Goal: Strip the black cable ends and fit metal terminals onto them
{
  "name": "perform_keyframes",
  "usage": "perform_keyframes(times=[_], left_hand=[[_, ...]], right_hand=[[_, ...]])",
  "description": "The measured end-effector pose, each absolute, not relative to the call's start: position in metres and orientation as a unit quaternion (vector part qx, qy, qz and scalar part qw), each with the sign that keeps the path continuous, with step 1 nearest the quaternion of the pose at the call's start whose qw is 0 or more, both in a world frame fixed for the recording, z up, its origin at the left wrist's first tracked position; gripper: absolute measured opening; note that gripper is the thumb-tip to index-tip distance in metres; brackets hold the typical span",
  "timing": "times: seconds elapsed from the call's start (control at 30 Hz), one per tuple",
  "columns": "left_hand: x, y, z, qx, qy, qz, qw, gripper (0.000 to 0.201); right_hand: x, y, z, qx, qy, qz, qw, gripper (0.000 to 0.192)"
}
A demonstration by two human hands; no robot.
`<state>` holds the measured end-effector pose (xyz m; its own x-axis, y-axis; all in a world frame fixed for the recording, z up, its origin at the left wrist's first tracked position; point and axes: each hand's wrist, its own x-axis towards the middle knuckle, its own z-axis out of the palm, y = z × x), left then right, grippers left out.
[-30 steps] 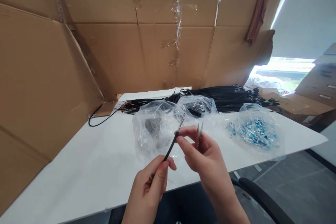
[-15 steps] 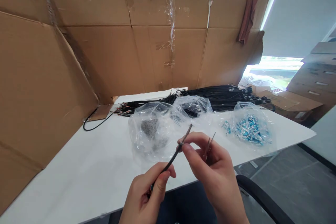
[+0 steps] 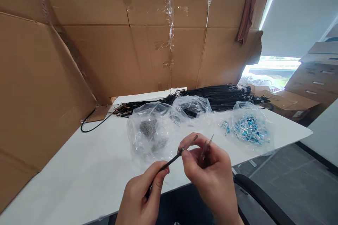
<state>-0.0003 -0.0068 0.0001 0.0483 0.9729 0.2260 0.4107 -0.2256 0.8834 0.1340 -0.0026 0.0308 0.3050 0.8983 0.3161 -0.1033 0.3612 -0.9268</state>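
the left hand [image 3: 142, 197] pinches a thin black wire [image 3: 169, 161] between thumb and fingers, above the desk's [image 3: 87, 175] near edge. the right hand [image 3: 208, 172] has its fingers pressed on the wire's stripped tip, with small metal pins [image 3: 207, 146] tucked among them. beyond, mid-desk, lie a clear bag of grey bits [image 3: 149, 132] and a bag of blue parts [image 3: 249, 128] toward the right edge. a bundle of black wires [image 3: 211, 96] runs along the far edge, against the cardboard wall [image 3: 105, 49].

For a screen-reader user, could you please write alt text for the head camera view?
Left hand and right hand hold a thin black cable by its stripped end above a white table. Behind lie clear bags, blue parts, bundled black cables and cardboard walls.
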Motion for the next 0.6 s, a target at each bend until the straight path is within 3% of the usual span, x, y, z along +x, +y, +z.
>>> perform_keyframes(times=[0.3,0.6], left_hand=[[0.006,-0.007,-0.018,0.648,0.566,0.476,0.181,0.032],[0.009,-0.009,-0.008,0.610,0.544,0.481,0.318,0.030]], right_hand=[[0.131,0.000,0.020,-0.420,-0.471,0.306,0.713,0.005],[0.136,-0.005,0.023,-0.369,-0.501,0.347,0.702,0.011]])
